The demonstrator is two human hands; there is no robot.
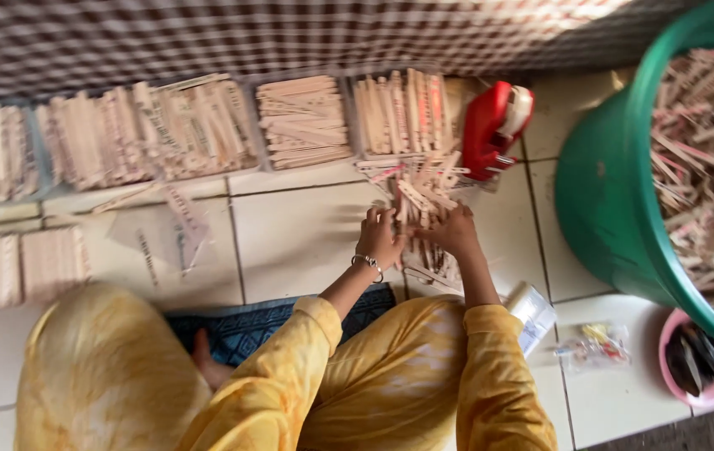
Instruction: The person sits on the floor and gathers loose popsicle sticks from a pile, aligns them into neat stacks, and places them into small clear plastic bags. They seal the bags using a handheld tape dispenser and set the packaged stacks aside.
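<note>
The bundle of flat wooden sticks stands on the white tiled floor, just in front of the person's knees, and both hands are closed around it: the left hand presses on its left side and the right hand on its right side, with the fingers wrapped on the sticks. It seems that the step in hand is to gather loose sticks and square them into one even stack. To do this well, I think the two hands should press from both sides with equal force and tap the lower ends on the floor, so that no stick stands out; some sticks at the top of the bundle fan out at different angles, so they need attention first. Some loose sticks lie under the hands and could be caught by mistake. Beyond the bundle, finished rows of stacked sticks lie along the checked cloth, and a red tape dispenser stands near them. To the right, a large green tub is full of unsorted sticks, well apart from the hands. A small pink bowl is beside the tub.
</note>
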